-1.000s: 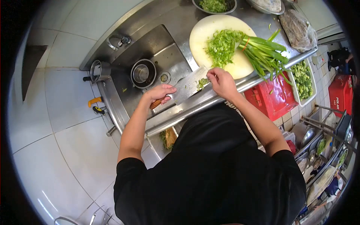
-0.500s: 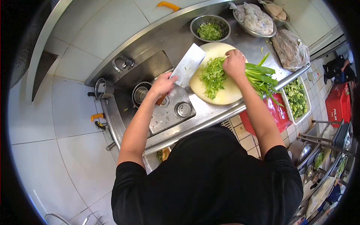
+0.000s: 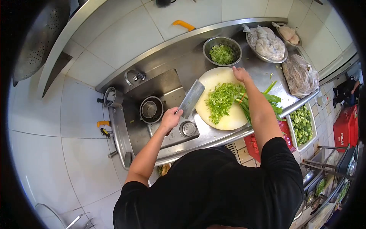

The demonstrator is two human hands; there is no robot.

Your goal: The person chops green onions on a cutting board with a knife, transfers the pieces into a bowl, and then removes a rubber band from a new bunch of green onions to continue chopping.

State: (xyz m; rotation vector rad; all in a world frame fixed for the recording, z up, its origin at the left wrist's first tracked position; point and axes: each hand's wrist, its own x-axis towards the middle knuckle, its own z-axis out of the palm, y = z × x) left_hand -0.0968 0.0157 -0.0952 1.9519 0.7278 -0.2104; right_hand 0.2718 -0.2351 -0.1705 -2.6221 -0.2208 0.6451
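My left hand (image 3: 170, 118) grips the wooden handle of a cleaver (image 3: 191, 98), whose broad blade stands tilted above the sink's right edge. A round white cutting board (image 3: 212, 82) lies on the steel counter with a heap of chopped green onion (image 3: 221, 100) on it. Whole green onion stalks (image 3: 271, 100) lie across the board's right side, partly under my forearm. My right hand (image 3: 241, 73) reaches over the far rim of the board, fingers bent, toward a steel bowl (image 3: 222, 50) of chopped greens. Whether it holds anything I cannot see.
A steel sink (image 3: 164, 89) holds a small pot (image 3: 151, 110); a tap (image 3: 134, 76) stands behind it. Far right on the counter are a dish of pale food (image 3: 267, 44) and a plastic bag (image 3: 299, 75). A tub of green pieces (image 3: 304, 123) and red crates (image 3: 345, 129) sit below.
My right hand moved from the chopped onion heap to the board's far rim. The cleaver dropped lower and nearer, beside the board. My view shifted, showing more of the back wall.
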